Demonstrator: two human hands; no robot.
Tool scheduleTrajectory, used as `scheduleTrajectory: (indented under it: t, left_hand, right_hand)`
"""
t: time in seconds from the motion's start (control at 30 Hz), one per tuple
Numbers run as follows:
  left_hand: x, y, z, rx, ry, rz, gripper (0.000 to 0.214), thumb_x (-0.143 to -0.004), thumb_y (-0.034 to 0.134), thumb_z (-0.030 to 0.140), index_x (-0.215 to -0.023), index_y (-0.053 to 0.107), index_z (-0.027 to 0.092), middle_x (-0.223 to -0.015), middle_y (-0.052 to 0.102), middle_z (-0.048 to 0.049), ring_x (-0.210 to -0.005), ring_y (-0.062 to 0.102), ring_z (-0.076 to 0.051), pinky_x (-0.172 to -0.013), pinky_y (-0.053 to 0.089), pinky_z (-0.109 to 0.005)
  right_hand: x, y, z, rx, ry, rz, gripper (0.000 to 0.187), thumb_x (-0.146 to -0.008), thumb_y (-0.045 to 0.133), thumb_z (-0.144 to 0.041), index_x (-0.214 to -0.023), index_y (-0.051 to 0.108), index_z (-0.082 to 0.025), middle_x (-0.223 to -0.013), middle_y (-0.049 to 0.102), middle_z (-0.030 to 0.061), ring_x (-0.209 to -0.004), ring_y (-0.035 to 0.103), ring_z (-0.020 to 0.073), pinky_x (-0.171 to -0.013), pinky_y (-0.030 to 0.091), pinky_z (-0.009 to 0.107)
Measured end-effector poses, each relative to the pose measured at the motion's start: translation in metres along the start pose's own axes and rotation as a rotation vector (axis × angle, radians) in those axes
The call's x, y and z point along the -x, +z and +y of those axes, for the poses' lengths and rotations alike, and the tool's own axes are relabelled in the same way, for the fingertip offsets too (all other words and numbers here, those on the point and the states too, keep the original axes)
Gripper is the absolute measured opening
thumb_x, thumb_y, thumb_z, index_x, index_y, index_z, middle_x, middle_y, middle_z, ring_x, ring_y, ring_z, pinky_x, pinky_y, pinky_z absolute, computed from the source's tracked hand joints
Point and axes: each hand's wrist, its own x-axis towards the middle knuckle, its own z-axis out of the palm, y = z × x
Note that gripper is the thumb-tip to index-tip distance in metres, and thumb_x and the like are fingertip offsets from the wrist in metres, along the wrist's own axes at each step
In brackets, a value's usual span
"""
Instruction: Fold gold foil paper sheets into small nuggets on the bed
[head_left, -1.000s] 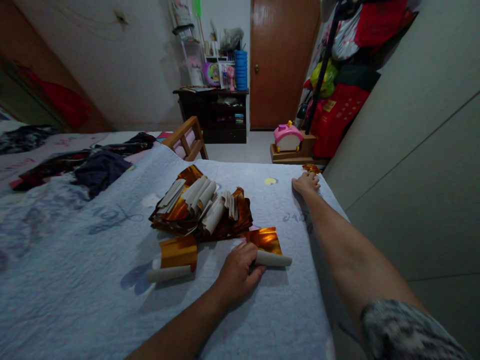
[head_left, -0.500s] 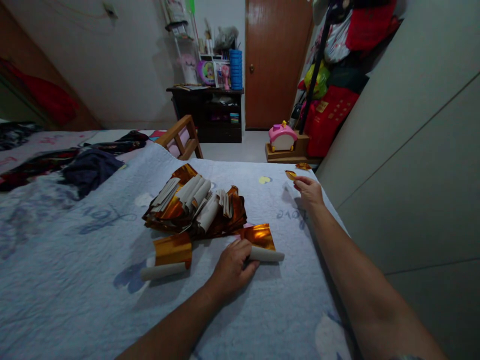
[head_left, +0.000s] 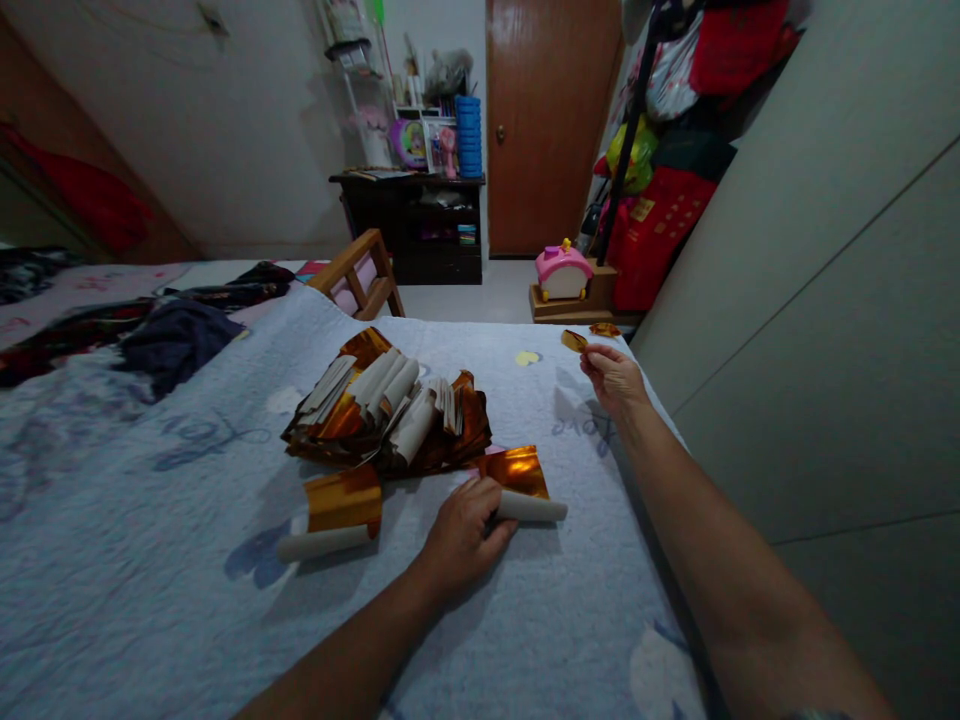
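Note:
My left hand is closed over the left end of a partly rolled sheet of gold foil paper, its grey-white back facing out and its gold side lying flat behind the roll. At the far right, my right hand pinches a small folded gold paper piece between thumb and fingers, slightly above the bed. Just beyond it lies another gold folded piece. A second half-rolled gold sheet rests left of my left hand. Behind both sheets sits a stack of gold paper topped with several grey-white rolls and folds.
A pale blue patterned bedcover lies under everything. Dark clothes are heaped at the left. A grey cabinet side borders the bed on the right. Past the far edge stand a wooden chair and a pink toy box.
My right hand has shifted slightly left, and the small gold piece in it has tilted and shows more of its face. My left hand stays on the roll.

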Motion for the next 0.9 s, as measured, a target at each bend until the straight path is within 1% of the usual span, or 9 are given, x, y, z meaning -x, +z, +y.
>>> scheduleTrajectory:
  t: [0.1,0.23,0.4,0.5,0.57,0.67,0.73,0.83,0.9]
  left_hand:
    - [0.0,0.0,0.0,-0.004,-0.006,-0.001,0.009,-0.084,0.059,0.018,-0.088,0.067,0.019,-0.085,0.063,-0.0039,-0.087,0.059,-0.023,-0.096,0.044,-0.042]
    - [0.0,0.0,0.0,-0.016,-0.004,-0.014,0.009,-0.084,0.059,0.018,-0.088,0.067,0.019,-0.085,0.063,-0.0048,-0.087,0.058,-0.023,-0.086,0.046,-0.038]
    - [0.0,-0.001,0.001,-0.005,-0.004,-0.015,0.01,-0.085,0.059,0.018,-0.091,0.068,0.019,-0.087,0.064,-0.005,-0.088,0.058,-0.024,-0.09,0.045,-0.04]
    - [0.0,-0.001,0.0,0.0,-0.007,-0.021,0.009,-0.085,0.059,0.018,-0.089,0.067,0.018,-0.087,0.064,-0.0053,-0.088,0.058,-0.024,-0.088,0.045,-0.04]
    - [0.0,-0.001,0.0,-0.002,-0.009,-0.019,0.007,-0.085,0.059,0.018,-0.087,0.066,0.018,-0.088,0.064,-0.0055,-0.088,0.058,-0.024,-0.087,0.045,-0.039]
    - [0.0,0.0,0.0,-0.003,-0.014,-0.015,0.005,-0.085,0.059,0.018,-0.085,0.064,0.018,-0.087,0.063,-0.0058,-0.088,0.058,-0.024,-0.083,0.045,-0.038]
    - [0.0,0.0,0.0,0.004,-0.012,-0.013,0.005,-0.085,0.059,0.018,-0.085,0.063,0.019,-0.087,0.063,-0.0058,-0.088,0.058,-0.024,-0.081,0.045,-0.037]
    - [0.0,0.0,0.0,0.016,-0.006,-0.006,0.005,-0.085,0.059,0.018,-0.085,0.063,0.019,-0.087,0.064,-0.0054,-0.087,0.058,-0.023,-0.083,0.045,-0.037]
    - [0.0,0.0,0.0,0.015,-0.007,-0.007,0.005,-0.086,0.059,0.018,-0.086,0.064,0.019,-0.087,0.064,-0.0055,-0.088,0.058,-0.024,-0.085,0.046,-0.039]
  right_hand:
    - [0.0,-0.001,-0.001,0.004,-0.003,-0.006,0.017,-0.06,0.077,-0.024,-0.073,0.067,-0.021,-0.07,0.066,-0.0007,-0.065,0.063,0.0149,-0.068,0.055,0.033]
    - [0.001,-0.001,-0.003,0.036,-0.013,-0.022,0.019,-0.059,0.078,-0.026,-0.074,0.068,-0.021,-0.07,0.066,-0.0007,-0.066,0.063,0.0144,-0.071,0.054,0.033]
    - [0.003,-0.002,-0.005,0.166,-0.034,-0.02,0.02,-0.061,0.075,-0.033,-0.075,0.068,-0.021,-0.073,0.068,0.0012,-0.072,0.065,0.0174,-0.074,0.054,0.035]
    - [0.002,-0.005,-0.006,0.321,-0.048,-0.002,0.021,-0.067,0.067,-0.034,-0.083,0.069,-0.02,-0.085,0.07,0.0036,-0.083,0.066,0.0202,-0.08,0.053,0.037]
    - [0.001,-0.006,-0.007,0.461,-0.059,0.026,0.025,-0.071,0.063,-0.031,-0.092,0.07,-0.019,-0.099,0.07,0.0061,-0.096,0.065,0.0229,-0.089,0.051,0.039]
    - [-0.003,-0.004,-0.004,0.699,-0.05,0.09,0.033,-0.072,0.061,-0.023,-0.104,0.069,-0.018,-0.124,0.062,0.011,-0.119,0.055,0.028,-0.104,0.042,0.042]
    - [-0.006,-0.001,0.001,0.849,-0.012,0.134,0.038,-0.073,0.062,-0.02,-0.11,0.067,-0.018,-0.135,0.054,0.0137,-0.13,0.046,0.0322,-0.111,0.036,0.045]
    - [-0.012,0.004,0.007,1.03,0.069,0.18,0.041,-0.077,0.064,-0.024,-0.117,0.064,-0.019,-0.141,0.047,0.0155,-0.134,0.041,0.0377,-0.112,0.033,0.05]
    - [-0.018,0.007,0.011,1.118,0.11,0.199,0.041,-0.079,0.064,-0.026,-0.119,0.063,-0.018,-0.143,0.045,0.0164,-0.133,0.041,0.0388,-0.112,0.033,0.051]
